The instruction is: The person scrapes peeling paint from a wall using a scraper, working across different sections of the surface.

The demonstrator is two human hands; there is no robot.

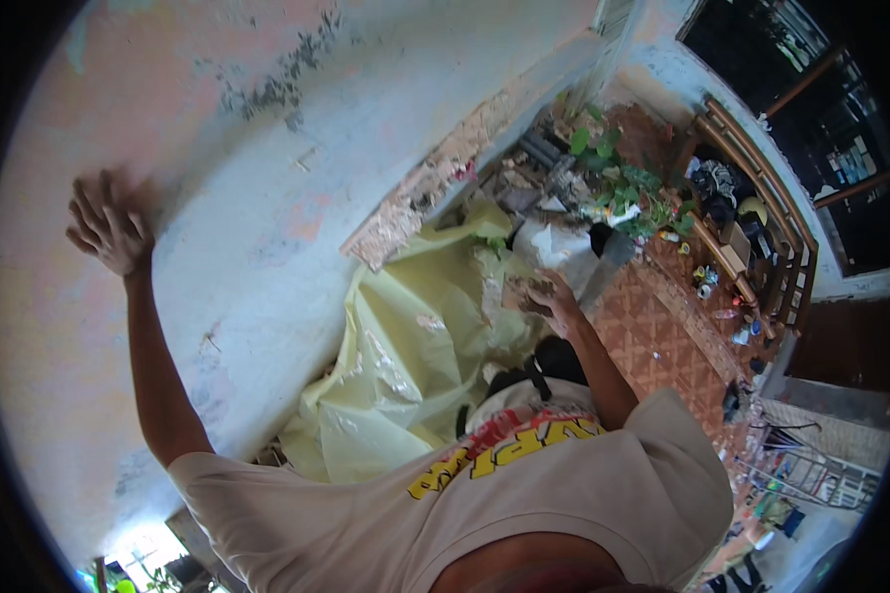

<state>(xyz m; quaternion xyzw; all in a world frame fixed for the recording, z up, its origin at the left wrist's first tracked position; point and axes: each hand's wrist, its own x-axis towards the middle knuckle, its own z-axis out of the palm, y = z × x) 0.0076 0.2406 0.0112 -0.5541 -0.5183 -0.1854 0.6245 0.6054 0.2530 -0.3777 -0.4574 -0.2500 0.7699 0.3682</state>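
Observation:
My left hand (111, 226) is raised at the left, fingers spread, on or close to the stained, faded painted wall (267, 193). In front of my body is my right hand (556, 300), its fingers bent and apart; beside its fingertips is a brownish patch or piece that I cannot make out clearly. Crumpled pale yellow sheeting (408, 326) lies below, along the foot of the wall. A strip of bare, rough masonry (430, 178) runs along the wall's lower part.
Rubble (519, 181) and a leafy green plant (630, 189) lie by the wall. A wooden bench (793, 244) holding bags and boxes stands on the right. Small containers litter the tiled floor (645, 326). A metal ladder (808, 474) lies at the lower right.

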